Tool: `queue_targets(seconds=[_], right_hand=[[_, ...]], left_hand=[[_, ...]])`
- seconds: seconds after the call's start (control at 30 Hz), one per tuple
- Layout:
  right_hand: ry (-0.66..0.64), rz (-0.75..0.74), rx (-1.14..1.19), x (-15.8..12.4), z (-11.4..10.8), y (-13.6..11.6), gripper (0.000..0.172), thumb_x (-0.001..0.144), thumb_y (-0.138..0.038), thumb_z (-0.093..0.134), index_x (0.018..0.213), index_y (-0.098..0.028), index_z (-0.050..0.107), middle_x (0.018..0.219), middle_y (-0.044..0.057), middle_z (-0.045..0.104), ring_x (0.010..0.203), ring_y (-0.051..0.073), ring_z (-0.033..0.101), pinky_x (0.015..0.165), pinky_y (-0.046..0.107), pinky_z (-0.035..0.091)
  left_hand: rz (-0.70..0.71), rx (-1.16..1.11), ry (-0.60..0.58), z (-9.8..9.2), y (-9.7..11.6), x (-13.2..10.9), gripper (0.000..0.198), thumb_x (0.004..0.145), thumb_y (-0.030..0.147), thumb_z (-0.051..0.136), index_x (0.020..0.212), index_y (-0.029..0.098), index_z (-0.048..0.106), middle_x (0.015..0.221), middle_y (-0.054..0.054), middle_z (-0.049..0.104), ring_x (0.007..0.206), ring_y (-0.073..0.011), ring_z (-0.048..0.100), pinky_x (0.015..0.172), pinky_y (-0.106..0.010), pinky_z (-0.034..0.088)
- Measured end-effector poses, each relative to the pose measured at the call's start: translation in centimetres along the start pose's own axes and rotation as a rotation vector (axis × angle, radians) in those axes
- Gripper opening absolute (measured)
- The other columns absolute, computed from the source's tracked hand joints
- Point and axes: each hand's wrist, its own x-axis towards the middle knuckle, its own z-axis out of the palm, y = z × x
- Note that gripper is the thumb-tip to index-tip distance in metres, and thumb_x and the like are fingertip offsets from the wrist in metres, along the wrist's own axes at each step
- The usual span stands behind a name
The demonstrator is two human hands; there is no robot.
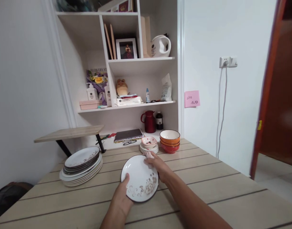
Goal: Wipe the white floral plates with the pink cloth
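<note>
Wooden table (207,190), flowered plate (139,178) held over its middle.
Plate stack (81,165) sits at nine o'clock from the flowered plate, orange bowls (169,142) at one o'clock; left hand (123,195) clasps the seven-o'clock rim, right hand (160,168) closes on a pink cloth (149,155) at the one-o'clock rim.

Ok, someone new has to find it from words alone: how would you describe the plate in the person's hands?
On the slatted wooden table before the white shelves, look near the middle. One white plate is gripped by the left hand, with the right hand at its far edge. Unlike the stacked plates to its left, it is single and held, with brown flowers along its dark near rim.
</note>
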Motion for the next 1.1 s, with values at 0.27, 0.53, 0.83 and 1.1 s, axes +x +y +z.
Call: queue_targets(seconds=[0.27, 0.53, 0.83, 1.1], right_hand=[[-0.230, 0.157, -0.037, -1.3, 3.3, 1.9, 0.047, 0.063, -0.027, 0.066, 0.104, -0.024, 0.044, 0.074, -0.001, 0.064, 0.052, 0.013, 0.059, 0.042, 0.020, 0.041], [0.195, -0.281, -0.157, -1.0, 1.1, -1.6, 0.044, 0.075, -0.043, 0.060, 0.110, -0.024, 0.045, 0.064, -0.005, 0.057, 0.042, 0.008, 0.046, 0.036, 0.015, 0.022], [-0.204, -0.507, -0.969, -1.9, 2.6, 0.4, 0.066, 0.064, -0.025, 0.070, 0.127, -0.028, 0.050, 0.123, 0.007, 0.052, 0.113, 0.026, 0.050, 0.094, 0.037, 0.038], [-0.455, -0.274, -1.338, -2.8, 1.8, 0.0, 0.101, 0.066, -0.039, 0.071, 0.150, -0.029, 0.016, 0.149, 0.015, 0.032, 0.135, 0.034, 0.029, 0.106, 0.046, 0.022]], left_hand=[[0.381, -0.193, 0.311, -2.4, 3.0, 1.2, 0.057, 0.090, 0.021, 0.045, 0.145, 0.023, 0.032, 0.123, -0.014, 0.066, 0.111, -0.0264, 0.063, 0.096, -0.046, 0.049], [0.362, -0.135, 0.318, -2.3, 2.8, 0.7, 0.052, 0.088, 0.018, 0.051, 0.139, 0.014, 0.043, 0.113, -0.017, 0.070, 0.107, -0.0283, 0.065, 0.092, -0.048, 0.052], [0.194, 0.063, 0.147, -0.9, 1.7, 0.1, 0.046, 0.088, 0.016, 0.049, 0.132, 0.000, 0.048, 0.090, -0.020, 0.075, 0.089, -0.0297, 0.071, 0.086, -0.047, 0.055], [0.177, 0.100, 0.163, -0.4, 1.9, -0.4, 0.044, 0.086, 0.013, 0.051, 0.128, 0.001, 0.051, 0.087, -0.018, 0.075, 0.088, -0.0279, 0.071, 0.087, -0.042, 0.055]])
